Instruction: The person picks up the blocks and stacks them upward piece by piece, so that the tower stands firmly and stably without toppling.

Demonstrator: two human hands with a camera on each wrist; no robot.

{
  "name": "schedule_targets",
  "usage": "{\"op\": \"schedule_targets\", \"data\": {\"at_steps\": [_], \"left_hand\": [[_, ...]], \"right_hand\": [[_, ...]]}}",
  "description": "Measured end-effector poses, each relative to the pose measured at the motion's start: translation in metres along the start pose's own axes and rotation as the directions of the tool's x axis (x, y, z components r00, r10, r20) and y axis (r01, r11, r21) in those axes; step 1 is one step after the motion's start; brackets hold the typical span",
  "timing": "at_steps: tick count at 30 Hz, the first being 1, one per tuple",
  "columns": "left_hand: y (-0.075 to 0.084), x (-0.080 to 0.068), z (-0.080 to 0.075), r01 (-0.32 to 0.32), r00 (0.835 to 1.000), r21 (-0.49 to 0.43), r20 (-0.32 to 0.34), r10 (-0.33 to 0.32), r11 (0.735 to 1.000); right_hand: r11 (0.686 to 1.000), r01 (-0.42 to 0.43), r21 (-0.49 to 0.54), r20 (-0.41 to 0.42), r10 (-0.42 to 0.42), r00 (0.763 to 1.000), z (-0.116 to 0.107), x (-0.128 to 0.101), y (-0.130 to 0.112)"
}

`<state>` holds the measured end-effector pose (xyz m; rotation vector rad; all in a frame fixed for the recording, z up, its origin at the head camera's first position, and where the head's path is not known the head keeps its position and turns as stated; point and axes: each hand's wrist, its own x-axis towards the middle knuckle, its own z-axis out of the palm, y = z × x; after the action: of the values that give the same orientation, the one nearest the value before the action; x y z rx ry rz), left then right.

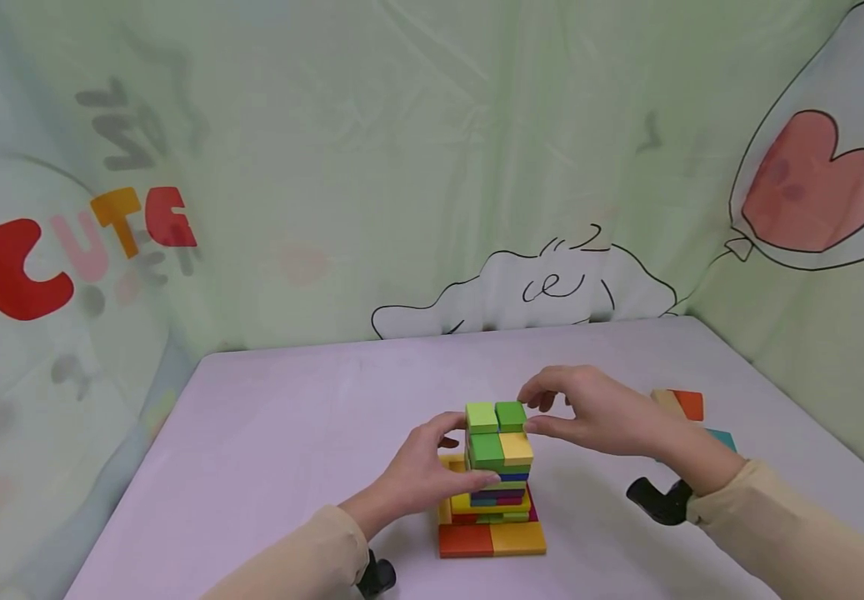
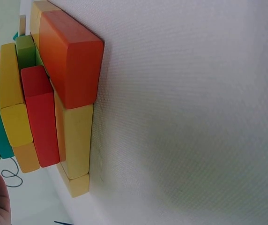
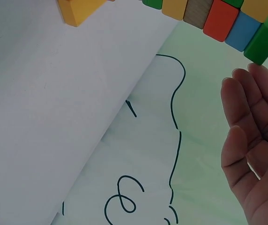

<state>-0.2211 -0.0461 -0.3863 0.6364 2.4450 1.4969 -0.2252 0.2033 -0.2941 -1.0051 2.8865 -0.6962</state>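
Observation:
A tower of coloured wooden blocks [image 1: 499,471] stands on the table, on a base of orange and yellow blocks. On its left side my left hand [image 1: 427,467] grips it, thumb across the front and fingers round the left and back. My right hand [image 1: 589,408] is at the top right corner, thumb and index finger pinching the edge of a green block [image 1: 511,415]. Beside that lies a lime block [image 1: 481,417] on the same layer. The right wrist view shows fingertips against a green block end [image 3: 260,49]. The left wrist view shows the tower's lower red block [image 2: 42,115].
Right of the tower, an orange block [image 1: 690,406], a tan block [image 1: 667,403] and a teal block [image 1: 721,438] lie on the table [image 1: 312,417], partly behind the right forearm. A printed curtain [image 1: 327,167] rises behind the table.

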Motion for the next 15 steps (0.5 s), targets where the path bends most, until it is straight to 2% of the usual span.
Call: {"op": "schedule_targets", "data": {"at_steps": [15], "left_hand": [[0.0005, -0.0003, 0.0, 0.004, 1.0, 0.003, 0.003, -0.004, 1.0]], "right_hand": [[1.0, -0.007, -0.013, 0.007, 0.007, 1.0, -0.0005, 0.0009, -0.0008]]}}
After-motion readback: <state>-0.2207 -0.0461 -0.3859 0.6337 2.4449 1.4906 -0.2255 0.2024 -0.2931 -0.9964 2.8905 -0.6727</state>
